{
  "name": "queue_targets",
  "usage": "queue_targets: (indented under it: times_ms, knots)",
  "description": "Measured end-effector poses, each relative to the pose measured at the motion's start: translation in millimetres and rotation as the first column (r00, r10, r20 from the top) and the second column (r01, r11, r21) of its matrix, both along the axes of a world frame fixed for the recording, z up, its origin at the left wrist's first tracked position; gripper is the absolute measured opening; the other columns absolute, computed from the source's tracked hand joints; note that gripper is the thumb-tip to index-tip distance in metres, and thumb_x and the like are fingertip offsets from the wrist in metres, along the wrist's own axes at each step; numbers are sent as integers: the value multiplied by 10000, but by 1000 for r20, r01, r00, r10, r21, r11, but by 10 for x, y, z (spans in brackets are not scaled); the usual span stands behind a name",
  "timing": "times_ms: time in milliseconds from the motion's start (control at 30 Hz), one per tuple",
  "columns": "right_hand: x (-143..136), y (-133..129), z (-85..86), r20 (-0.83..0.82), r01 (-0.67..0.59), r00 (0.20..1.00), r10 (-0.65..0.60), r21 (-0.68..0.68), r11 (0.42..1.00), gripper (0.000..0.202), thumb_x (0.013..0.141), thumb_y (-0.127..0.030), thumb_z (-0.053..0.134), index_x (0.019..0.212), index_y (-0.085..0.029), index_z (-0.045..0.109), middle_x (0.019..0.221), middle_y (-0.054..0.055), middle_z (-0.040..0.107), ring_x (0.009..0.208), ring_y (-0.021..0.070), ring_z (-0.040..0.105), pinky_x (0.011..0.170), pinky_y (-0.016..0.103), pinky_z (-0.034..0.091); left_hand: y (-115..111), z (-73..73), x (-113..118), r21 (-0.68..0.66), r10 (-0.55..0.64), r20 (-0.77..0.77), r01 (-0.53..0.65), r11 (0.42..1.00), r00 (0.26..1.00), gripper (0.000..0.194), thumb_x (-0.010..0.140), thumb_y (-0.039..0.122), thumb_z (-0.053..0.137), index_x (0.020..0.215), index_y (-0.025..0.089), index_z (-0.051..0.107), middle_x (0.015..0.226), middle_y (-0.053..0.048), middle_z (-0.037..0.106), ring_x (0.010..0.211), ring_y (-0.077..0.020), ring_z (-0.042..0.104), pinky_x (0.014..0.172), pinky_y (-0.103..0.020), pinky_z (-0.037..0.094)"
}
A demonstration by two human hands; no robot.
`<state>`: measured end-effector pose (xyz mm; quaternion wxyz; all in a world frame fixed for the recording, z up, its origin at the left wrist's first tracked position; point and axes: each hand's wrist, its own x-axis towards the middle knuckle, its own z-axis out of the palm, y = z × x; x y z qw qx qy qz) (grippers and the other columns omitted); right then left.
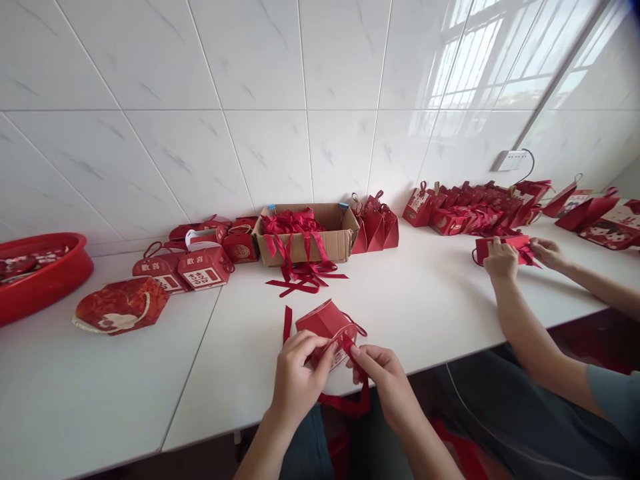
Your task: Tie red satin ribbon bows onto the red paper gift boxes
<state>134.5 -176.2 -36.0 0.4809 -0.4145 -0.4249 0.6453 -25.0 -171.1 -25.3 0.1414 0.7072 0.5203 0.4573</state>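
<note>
A red gift box (323, 320) lies tilted on the table's front edge, its printed side toward me and a thin cord loop at its right. My left hand (299, 370) pinches the box's top edge between thumb and fingers. A dark red ribbon (345, 404) passes at the box's top flap and hangs in a loop below the table edge. The ribbon is gripped by my right hand (383, 380), thumb against fingers, close to the flap. Another strip of ribbon (287, 324) shows left of the box. My fingertips partly hide the box's front.
A cardboard box (310, 248) of red ribbons stands by the wall, ribbons spilling forward. Gift boxes (203, 267) sit left, more (377, 227) right. A red basin (45, 277) is at far left. A co-worker's hands (503, 260) hold a red box on the right.
</note>
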Motion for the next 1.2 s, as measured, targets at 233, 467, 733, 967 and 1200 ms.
queue_targets:
  times_ms: [233, 467, 733, 967, 1200]
  knots:
    - [-20, -14, -17, 10, -21, 1000, 21, -26, 999, 404, 769, -485, 656, 572, -132, 643, 505, -1, 527, 515, 91, 411, 545, 234, 309, -102, 4, 29, -29, 22, 29, -21, 999, 999, 115, 836, 241, 592, 748, 185, 640, 678, -19, 625, 618, -143, 572, 597, -248, 463]
    - [-44, 10, 29, 44, -33, 999, 32, 34, 999, 389, 807, -476, 616, 609, -142, 643, 544, 4, 529, 556, 109, 431, 556, 244, 327, -140, 87, 20, -128, -23, 59, 30, 991, 998, 159, 859, 296, 551, 817, 193, 665, 730, -33, 674, 696, -174, 626, 658, -266, 491]
    - [-104, 16, 48, 189, -9, 982, -29, 194, 981, 426, 834, -470, 569, 551, -157, 510, 540, -28, 407, 540, 96, 318, 520, 248, 269, 15, 279, 61, -311, -51, 169, 103, 945, 984, 204, 864, 330, 531, 794, 191, 663, 719, -10, 698, 642, -150, 625, 596, -222, 486]
    - [-87, -33, 52, 331, 75, 924, -193, 338, 938, 324, 863, -440, 540, 732, -162, 644, 696, 40, 613, 664, 163, 509, 639, 281, 405, 90, 370, 12, -320, -95, 178, 149, 935, 979, 207, 850, 323, 539, 736, 178, 634, 644, -3, 653, 602, -142, 592, 572, -224, 477]
    - [-49, -9, 256, 247, 98, 936, -251, 501, 860, 251, 879, -356, 541, 1086, -237, 618, 1078, 85, 605, 997, 221, 561, 859, 337, 443, 64, 676, 9, -163, -143, 162, 170, 972, 976, 218, 865, 329, 536, 759, 176, 650, 609, 4, 609, 558, -118, 536, 534, -217, 452]
